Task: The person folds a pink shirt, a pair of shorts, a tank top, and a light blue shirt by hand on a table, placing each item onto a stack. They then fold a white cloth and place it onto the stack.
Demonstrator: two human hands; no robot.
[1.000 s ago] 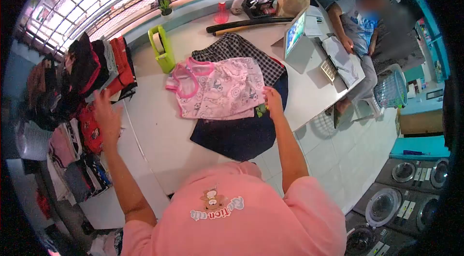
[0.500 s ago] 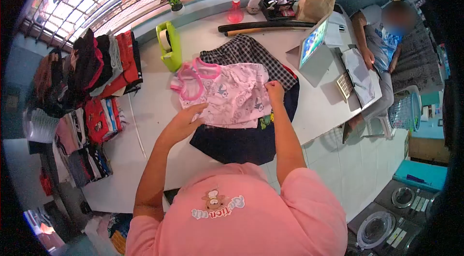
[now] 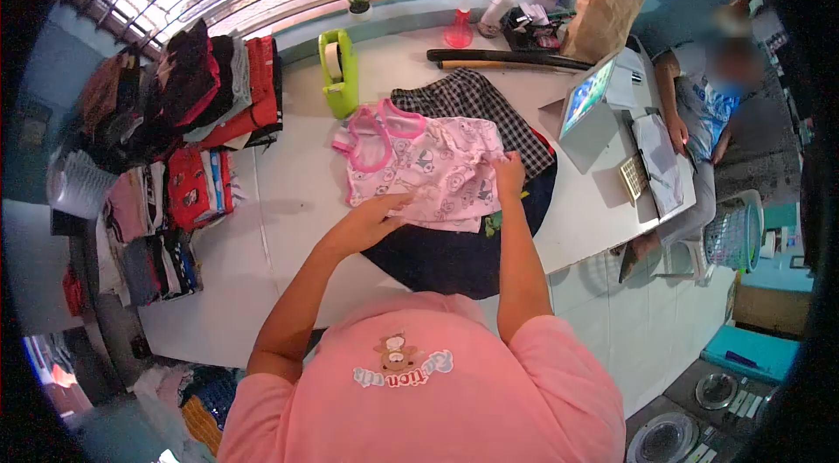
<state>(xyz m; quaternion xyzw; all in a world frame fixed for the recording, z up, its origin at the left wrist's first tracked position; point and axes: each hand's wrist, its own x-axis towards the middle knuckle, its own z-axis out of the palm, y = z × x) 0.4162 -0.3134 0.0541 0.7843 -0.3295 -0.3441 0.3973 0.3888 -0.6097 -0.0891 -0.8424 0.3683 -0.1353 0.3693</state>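
Observation:
A light pink baby shirt (image 3: 446, 173) with printed figures and bright pink trim at the neck and sleeve lies spread on the table. My left hand (image 3: 371, 222) rests with fingers stretched along its lower left edge. My right hand (image 3: 509, 174) pinches the fabric at its right edge. Underneath are a black-and-white checked garment (image 3: 463, 96), showing behind the shirt, and a dark navy garment (image 3: 437, 257), showing in front. A bit of green and yellow print (image 3: 493, 222) peeks out beside my right wrist.
Stacks of folded clothes (image 3: 192, 183) stand at the left. A green tape dispenser (image 3: 339, 74) sits behind the shirt. To the right are a tablet (image 3: 587, 96), a calculator (image 3: 634, 179) and a seated person (image 3: 699, 104). A brown paper bag (image 3: 607, 13) stands at the back.
The view has shifted, so most things appear farther right. My left hand has slid slightly right along the shirt. My right hand lies a little farther over its edge, still pinching.

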